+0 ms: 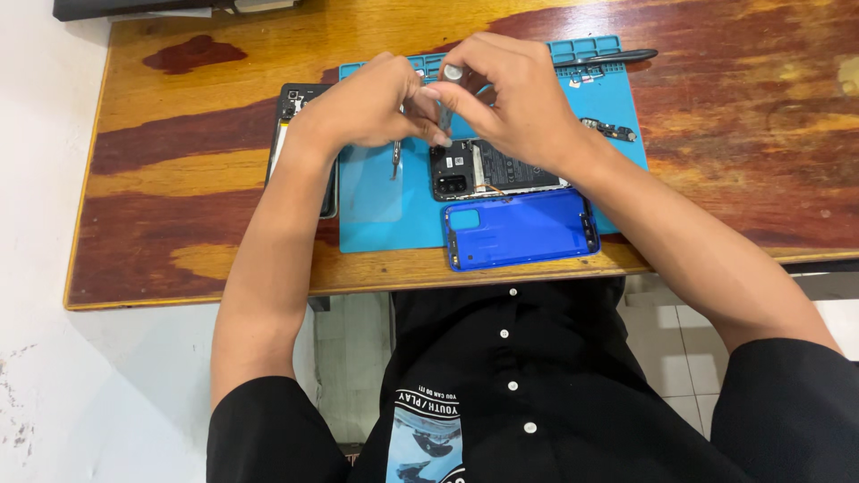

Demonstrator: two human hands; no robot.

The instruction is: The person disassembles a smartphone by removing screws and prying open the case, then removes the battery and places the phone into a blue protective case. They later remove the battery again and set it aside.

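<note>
Both hands gripped tools: right hand a screwdriver, left hand tweezers, over the opened phone; a blue back cover lay just beside it.

You have two hands at work: your left hand and your right hand. Between them you have one screwdriver and one pair of tweezers. One blue mat lies on one wooden table. On them you have two opened phones: one on the mat, one at its left edge. There is one blue back cover, one small circuit board and one black pen-like tool.
</note>
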